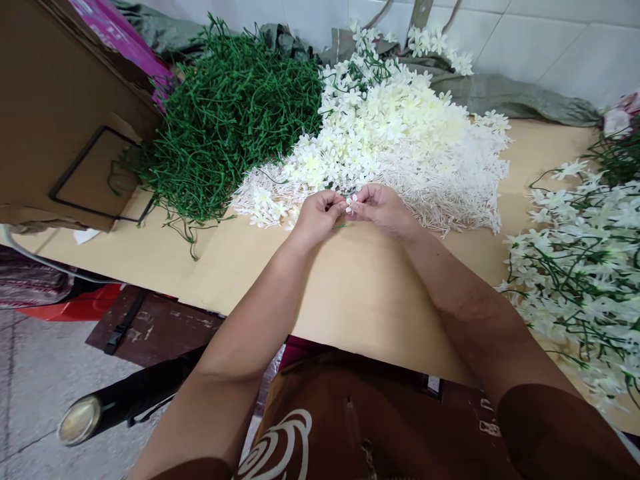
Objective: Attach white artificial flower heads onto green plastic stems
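A small white artificial flower is pinched between the fingertips of both hands, above the table's near middle. My left hand is closed at the flower's left side, and a short bit of green shows just below it. From the right, my right hand closes thumb and finger on the flower; the exact grip is partly hidden. Right behind the hands lies a heap of white artificial flowers with pale thin stalks. Left of that heap is a pile of green plastic stems.
Assembled white flowers on green stems cover the table's right side. A cardboard box stands at the left beside a black wire frame. The brown tabletop ends near my body. Grey-green cloth lies along the tiled wall.
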The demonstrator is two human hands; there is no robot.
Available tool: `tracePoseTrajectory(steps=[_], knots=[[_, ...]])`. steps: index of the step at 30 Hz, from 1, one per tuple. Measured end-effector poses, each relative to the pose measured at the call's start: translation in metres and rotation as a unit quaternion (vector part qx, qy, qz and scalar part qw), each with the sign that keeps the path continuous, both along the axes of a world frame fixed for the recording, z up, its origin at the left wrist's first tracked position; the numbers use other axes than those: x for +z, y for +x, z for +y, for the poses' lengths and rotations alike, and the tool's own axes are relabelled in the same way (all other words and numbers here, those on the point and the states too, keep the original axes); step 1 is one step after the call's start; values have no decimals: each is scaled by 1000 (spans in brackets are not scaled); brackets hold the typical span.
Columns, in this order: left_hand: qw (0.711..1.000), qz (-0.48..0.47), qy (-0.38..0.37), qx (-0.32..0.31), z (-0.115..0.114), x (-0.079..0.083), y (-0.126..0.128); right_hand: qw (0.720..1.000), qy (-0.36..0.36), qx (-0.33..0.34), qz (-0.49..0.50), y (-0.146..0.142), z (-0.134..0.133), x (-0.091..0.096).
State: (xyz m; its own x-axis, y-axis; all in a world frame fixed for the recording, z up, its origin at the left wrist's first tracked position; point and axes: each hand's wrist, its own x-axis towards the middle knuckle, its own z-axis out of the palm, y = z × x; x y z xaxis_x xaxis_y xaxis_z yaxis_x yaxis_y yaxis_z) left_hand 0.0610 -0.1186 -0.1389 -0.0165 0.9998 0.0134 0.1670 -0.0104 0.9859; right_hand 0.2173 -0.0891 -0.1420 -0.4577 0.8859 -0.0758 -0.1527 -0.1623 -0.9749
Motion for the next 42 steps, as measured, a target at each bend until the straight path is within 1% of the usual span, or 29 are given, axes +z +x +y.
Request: tracePoseTrajectory(steps=[2, 4, 8, 11, 18, 21, 24, 26, 29, 33, 42], knots=[[1000, -2, -1, -7, 1, -2, -1, 1000, -11, 2, 13, 0, 0, -1], [1000, 5, 5, -14, 2, -3, -2, 1000, -6, 0, 1, 1, 2, -1], [999, 44, 18, -20, 2, -2, -4, 998, 29, 5, -54, 1, 4, -2], [998, 61, 18, -27, 1, -2, -5, 995, 46, -6, -90, -1, 6, -4], [998, 34, 5, -47, 0, -1, -6, 992, 56, -13, -112, -2, 3, -3], [998, 0, -8, -58, -1, 2, -5, 995, 37, -11, -94, -2, 1, -1], [997, -34, -29, -68, -1, 6, -6, 1000, -4, -3, -27, 1, 1, 1], [995, -41, -34, -81, -1, 8, -6, 999, -31, 7, 17, 3, 1, 2], [994, -41, -27, -99, -1, 9, -6, 997, -52, 30, 51, 6, 3, 3], [994, -47, -14, -97, -1, 9, -4, 996, -42, 57, 60, 7, 5, 3], [994, -53, -3, -91, -2, 10, 2, 1000, 5, 24, -2, 3, 1, 3]])
